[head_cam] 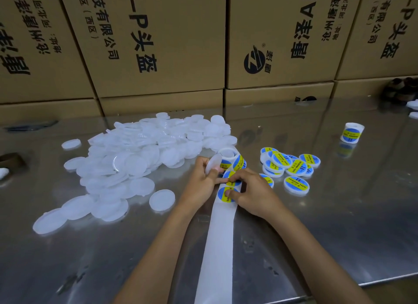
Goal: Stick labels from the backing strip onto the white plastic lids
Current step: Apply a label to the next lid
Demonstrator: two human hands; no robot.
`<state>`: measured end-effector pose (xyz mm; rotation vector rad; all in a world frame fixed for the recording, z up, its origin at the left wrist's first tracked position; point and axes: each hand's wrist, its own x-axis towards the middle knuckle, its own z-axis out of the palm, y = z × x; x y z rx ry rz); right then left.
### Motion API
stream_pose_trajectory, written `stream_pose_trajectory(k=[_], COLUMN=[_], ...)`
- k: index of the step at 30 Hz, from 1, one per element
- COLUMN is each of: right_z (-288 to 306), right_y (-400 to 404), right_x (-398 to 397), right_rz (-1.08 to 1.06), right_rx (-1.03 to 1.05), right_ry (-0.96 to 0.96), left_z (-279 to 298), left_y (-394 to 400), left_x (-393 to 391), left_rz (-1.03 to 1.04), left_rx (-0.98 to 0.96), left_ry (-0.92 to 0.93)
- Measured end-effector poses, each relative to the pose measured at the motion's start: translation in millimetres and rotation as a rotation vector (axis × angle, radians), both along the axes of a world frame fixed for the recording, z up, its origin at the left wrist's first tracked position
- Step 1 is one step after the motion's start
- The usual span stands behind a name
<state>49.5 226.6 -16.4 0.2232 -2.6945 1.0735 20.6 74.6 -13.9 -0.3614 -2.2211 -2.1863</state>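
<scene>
just past the middle of the shiny metal table [316, 235], the left hand [200, 182] has its fingers curled around a plain white lid [213, 163], held tilted on edge just above the table. the right hand [251, 191] pinches the edge of a round blue and yellow label [224, 194] on the white backing strip [218, 247], thumb on the label, forefinger at the next label [229, 174] up. the strip runs from the near edge up to a label roll [233, 160] just behind the hands. toward the far left lies a big heap of plain lids [135, 152]; to the right of the roll sits a small cluster of labelled lids [287, 165]. a second roll [351, 133] stands near the far right edge. cardboard boxes [158, 43] are stacked along the far edge.
</scene>
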Motion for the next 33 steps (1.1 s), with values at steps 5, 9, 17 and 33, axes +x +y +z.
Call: stream_pose_trajectory(k=[5, 9, 17, 33], right_z=[1, -5, -6, 6], right_y=[-1, -3, -8, -10], right_x=[-9, -9, -2, 4], right_rz=[0.008, -0.037, -0.046, -0.032], right_rx=[-0.006, -0.045, -0.159, -0.691], right_ry=[-0.001, 0.053, 0.128, 0.126], left_z=[-3, -2, 1, 10], left_y=[-1, -3, -4, -6], left_x=[-5, -5, -3, -7], left_rz=[0.044, 0.07, 0.105, 0.082], left_rx=[-0.043, -0.067, -0.087, 0.124], left_ry=[0.024, 0.018, 0.004, -0.18])
